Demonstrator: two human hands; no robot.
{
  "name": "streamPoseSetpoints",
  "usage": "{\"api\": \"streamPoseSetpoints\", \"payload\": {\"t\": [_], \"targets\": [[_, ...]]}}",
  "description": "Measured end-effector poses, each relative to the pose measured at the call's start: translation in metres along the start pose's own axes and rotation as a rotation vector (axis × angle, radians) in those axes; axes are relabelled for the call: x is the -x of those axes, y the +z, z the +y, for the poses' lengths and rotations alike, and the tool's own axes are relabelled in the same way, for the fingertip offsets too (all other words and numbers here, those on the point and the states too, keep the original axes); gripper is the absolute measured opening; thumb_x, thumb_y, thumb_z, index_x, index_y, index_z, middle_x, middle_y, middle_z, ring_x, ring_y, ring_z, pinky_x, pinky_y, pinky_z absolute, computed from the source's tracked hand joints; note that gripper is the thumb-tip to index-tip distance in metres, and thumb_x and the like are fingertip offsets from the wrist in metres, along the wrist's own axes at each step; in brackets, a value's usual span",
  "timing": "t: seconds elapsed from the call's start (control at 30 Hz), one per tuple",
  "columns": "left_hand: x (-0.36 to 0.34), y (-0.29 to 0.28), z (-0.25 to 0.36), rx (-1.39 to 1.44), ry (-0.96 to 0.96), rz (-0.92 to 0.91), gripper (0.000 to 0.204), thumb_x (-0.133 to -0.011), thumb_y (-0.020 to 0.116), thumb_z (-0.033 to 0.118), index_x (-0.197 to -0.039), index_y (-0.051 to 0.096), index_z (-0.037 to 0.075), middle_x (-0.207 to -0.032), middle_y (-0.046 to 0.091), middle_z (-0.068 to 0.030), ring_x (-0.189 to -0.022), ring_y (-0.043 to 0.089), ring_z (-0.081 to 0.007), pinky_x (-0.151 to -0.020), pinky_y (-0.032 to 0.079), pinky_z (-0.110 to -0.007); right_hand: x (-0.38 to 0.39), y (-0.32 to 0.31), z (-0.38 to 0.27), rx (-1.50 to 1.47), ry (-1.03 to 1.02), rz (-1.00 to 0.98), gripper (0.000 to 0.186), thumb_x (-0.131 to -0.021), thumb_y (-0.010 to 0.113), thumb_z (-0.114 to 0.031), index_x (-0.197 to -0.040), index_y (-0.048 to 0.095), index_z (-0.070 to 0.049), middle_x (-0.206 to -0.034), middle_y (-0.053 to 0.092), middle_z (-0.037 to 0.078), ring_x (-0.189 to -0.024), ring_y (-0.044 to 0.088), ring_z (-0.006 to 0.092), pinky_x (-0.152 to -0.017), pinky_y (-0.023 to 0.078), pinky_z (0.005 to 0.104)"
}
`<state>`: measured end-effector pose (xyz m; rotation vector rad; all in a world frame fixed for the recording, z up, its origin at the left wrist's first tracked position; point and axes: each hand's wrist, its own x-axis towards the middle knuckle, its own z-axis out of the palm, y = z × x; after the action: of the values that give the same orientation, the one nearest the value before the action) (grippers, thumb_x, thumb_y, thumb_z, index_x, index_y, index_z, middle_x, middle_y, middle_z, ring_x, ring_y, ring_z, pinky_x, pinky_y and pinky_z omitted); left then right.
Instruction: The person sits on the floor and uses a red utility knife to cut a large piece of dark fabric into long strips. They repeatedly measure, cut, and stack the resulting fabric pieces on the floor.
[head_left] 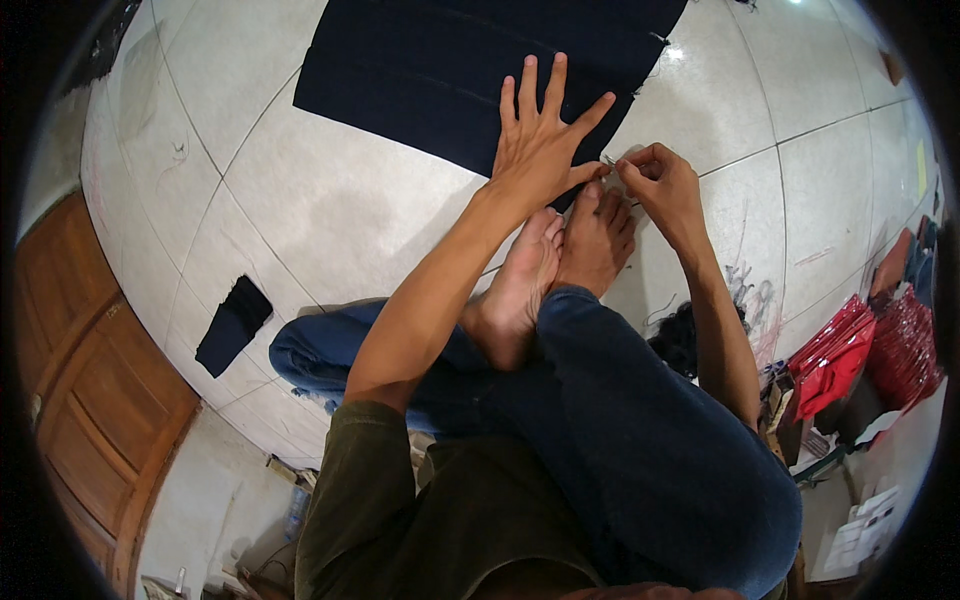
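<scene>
A large dark navy cloth (400, 75) lies flat on the tiled floor in front of me. My left hand (545, 140) presses on its near right part, palm down with the fingers spread. Just right of the cloth's edge, my right hand (664, 190) is closed in a pinch. A small, pale, shiny thing (608, 160) shows at its fingertips, close to my left thumb, too small to name. My bare feet (592, 240) rest at the cloth's near corner, with the toes against it. Frayed threads stick out along the cloth's right edge.
A small dark cloth piece (235, 325) lies on the floor at the left. A black tangle (678, 338) sits beside my right forearm. Red shiny plastic packs (835, 370) are piled at the far right. A brown wooden door (95, 440) stands at the left.
</scene>
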<state>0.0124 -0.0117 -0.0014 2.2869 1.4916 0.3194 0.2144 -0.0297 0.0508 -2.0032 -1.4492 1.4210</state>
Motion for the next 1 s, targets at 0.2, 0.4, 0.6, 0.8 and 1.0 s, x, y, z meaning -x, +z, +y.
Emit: {"api": "streamPoseSetpoints", "payload": {"t": [0.2, 0.4, 0.6, 0.8, 1.0], "targets": [[-0.001, 0.004, -0.001, 0.015, 0.005, -0.002, 0.094, -0.075, 0.078, 0.069, -0.156, 0.037, 0.047, -0.171, -0.002, -0.0245, -0.154, -0.005, -0.0539, -0.118, 0.003, -0.071, -0.014, 0.005, 0.002, -0.042, -0.022, -0.08, 0.027, -0.085, 0.072, -0.023, -0.092, 0.072, 0.004, -0.084, 0.076, 0.016, -0.073, 0.074, 0.0197, -0.067, 0.056, 0.0306], [-0.001, 0.006, -0.002, 0.016, 0.011, -0.003, 0.097, -0.074, 0.08, 0.066, -0.157, 0.036, 0.047, -0.17, -0.003, -0.0252, -0.153, -0.005, -0.0552, -0.117, 0.003, -0.073, -0.021, 0.005, 0.005, -0.145, 0.047, -0.138, 0.025, -0.085, 0.071, -0.021, -0.091, 0.072, 0.003, -0.083, 0.075, 0.011, -0.07, 0.071, 0.0169, -0.064, 0.055, 0.0288], [-0.001, 0.007, -0.001, 0.035, 0.014, -0.007, 0.096, -0.075, 0.08, 0.065, -0.158, 0.035, 0.046, -0.17, -0.002, -0.0264, -0.153, -0.007, -0.0558, -0.116, 0.001, -0.074, -0.023, 0.008, 0.01, -0.119, 0.015, -0.121, 0.027, -0.086, 0.072, -0.023, -0.093, 0.072, 0.004, -0.083, 0.074, 0.01, -0.072, 0.07, 0.0154, -0.064, 0.053, 0.0276], [-0.002, 0.001, 0.001, 0.047, -0.002, -0.003, 0.087, -0.079, 0.08, 0.059, -0.156, 0.041, 0.043, -0.17, 0.007, -0.024, -0.154, -0.003, -0.0529, -0.116, 0.002, -0.074, -0.019, 0.008, 0.01, -0.15, 0.018, -0.106, 0.023, -0.087, 0.073, -0.023, -0.094, 0.072, 0.0, -0.083, 0.076, 0.011, -0.072, 0.07, 0.0173, -0.066, 0.054, 0.0288], [-0.028, -0.017, -0.009, 0.111, 0.365, 0.129, 0.04, -0.089, 0.074, 0.022, -0.128, 0.069, 0.03, -0.148, 0.052, -0.004, -0.138, 0.044, -0.0303, -0.113, 0.037, -0.05, 0.008, -0.005, 0.033, 0.453, -0.25, 0.546, 0.024, -0.087, 0.075, -0.023, -0.106, 0.069, -0.009, -0.086, 0.071, 0.01, -0.079, 0.066, 0.0292, -0.072, 0.053, 0.0399]]}}
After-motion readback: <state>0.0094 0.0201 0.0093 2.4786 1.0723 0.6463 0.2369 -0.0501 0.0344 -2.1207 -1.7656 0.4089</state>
